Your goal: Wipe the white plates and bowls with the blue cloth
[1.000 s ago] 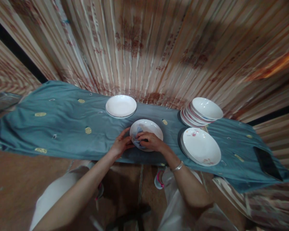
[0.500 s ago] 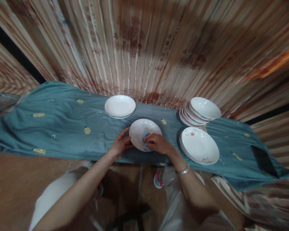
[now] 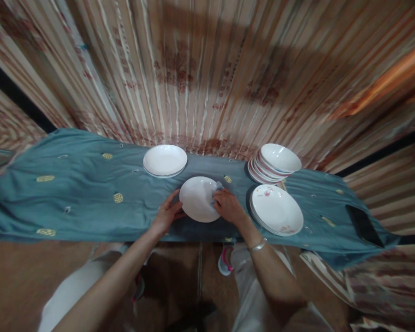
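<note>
A white plate (image 3: 198,200) is in front of me, over the middle of the cloth-covered table. My left hand (image 3: 168,213) grips its left edge, thumb on the rim and fingers partly hidden below. My right hand (image 3: 228,205) is closed on a light blue cloth (image 3: 217,187), which touches the plate's right rim. Behind and to the left lie white plates (image 3: 165,160), one on another. On the right stands a stack of flower-patterned plates (image 3: 277,210), and behind it a stack of bowls (image 3: 280,157).
A green-blue tablecloth (image 3: 90,203) with yellow pineapple prints covers the long narrow table. A black phone (image 3: 364,226) lies near its right end. Close behind the table hangs a striped curtain (image 3: 193,69). Dark bars (image 3: 19,94) run at both sides.
My right hand has moved the cloth from the plate's inner surface out to its right rim. My left hand keeps its hold. The whole view has shifted slightly.
</note>
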{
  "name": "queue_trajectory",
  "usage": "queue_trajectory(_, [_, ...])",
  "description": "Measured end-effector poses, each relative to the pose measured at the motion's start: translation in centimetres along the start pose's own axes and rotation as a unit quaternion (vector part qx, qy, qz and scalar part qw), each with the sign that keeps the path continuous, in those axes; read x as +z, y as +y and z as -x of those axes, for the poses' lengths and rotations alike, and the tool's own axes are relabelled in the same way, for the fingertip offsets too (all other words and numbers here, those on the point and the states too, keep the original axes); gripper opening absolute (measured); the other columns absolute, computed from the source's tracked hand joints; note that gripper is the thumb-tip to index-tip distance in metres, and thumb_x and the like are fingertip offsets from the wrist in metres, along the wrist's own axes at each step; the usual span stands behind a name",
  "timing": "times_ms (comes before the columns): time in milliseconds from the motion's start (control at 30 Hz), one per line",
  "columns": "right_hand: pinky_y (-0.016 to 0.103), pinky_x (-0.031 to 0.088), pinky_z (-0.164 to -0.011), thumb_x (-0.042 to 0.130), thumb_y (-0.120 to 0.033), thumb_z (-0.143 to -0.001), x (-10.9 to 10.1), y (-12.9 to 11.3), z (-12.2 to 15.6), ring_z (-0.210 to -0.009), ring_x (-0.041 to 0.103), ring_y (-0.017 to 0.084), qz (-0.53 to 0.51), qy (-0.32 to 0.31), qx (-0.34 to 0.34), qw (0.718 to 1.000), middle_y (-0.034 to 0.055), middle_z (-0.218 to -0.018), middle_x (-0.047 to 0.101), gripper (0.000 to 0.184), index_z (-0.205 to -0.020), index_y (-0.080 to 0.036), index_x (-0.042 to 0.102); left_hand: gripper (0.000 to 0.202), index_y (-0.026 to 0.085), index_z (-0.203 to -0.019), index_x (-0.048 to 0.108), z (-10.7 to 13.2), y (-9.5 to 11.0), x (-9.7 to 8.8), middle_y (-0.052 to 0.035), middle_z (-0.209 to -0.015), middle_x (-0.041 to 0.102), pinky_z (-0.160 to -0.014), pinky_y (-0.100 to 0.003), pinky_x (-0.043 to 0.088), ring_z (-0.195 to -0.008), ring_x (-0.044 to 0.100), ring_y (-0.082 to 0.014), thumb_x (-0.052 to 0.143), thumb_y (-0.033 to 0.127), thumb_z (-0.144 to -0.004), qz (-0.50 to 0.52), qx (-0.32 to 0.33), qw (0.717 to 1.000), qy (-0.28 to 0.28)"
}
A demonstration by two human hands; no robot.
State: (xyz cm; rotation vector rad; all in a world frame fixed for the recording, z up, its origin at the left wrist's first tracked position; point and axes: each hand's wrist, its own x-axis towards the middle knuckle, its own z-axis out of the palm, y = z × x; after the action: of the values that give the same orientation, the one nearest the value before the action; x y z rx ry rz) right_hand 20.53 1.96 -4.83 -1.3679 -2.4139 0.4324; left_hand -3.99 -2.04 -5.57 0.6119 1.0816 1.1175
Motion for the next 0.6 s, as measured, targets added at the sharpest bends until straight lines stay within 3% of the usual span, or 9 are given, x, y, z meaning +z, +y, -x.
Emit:
queue_trajectory(167, [0.046,0.043,-0.11,0.052,-0.001,-0.082,-0.3,-0.1,-0.4,-0.112,0.06,0.027,0.077,0.025,0.006,0.997,0.0133,-0.111,0.07,0.026,-0.091,-0.016,0.071,0.076,0.019,-0.139,0.055,-0.3,-0.2,0.1,-0.0031,-0.083,0.075,-0.076,-0.037,0.061,-0.08,0.072,-0.0225,0.082,0.022,-0.068,-0.003,0.007,1.0,0.004])
queue_trajectory(400, [0.047,0.037,-0.117,0.053,-0.003,-0.085,0.6,-0.5,-1.6,-0.134,0.048,0.027,0.08,0.067,0.045,0.994,0.0185,-0.133,0.061,0.033,-0.114,-0.011,0.067,0.084,0.016,-0.137,0.057,-0.4,-0.2,0.1,-0.0034,-0.079,0.074,-0.075,-0.036,0.06,-0.079,0.071,-0.0227,0.088,0.027,-0.06,-0.006,0.017,1.0,-0.001])
queue_trajectory(600, [0.05,0.037,-0.117,0.053,-0.006,-0.087,1.8,-0.6,-3.0,-0.135,0.047,0.03,0.078,0.096,0.064,0.99,0.0218,-0.138,0.058,0.039,-0.124,-0.009,0.063,0.088,0.017,-0.134,0.058,-0.5,-0.4,-0.2,-0.003,-0.079,0.075,-0.074,-0.035,0.06,-0.078,0.071,-0.0218,0.092,0.03,-0.054,0.011,0.018,1.0,-0.008])
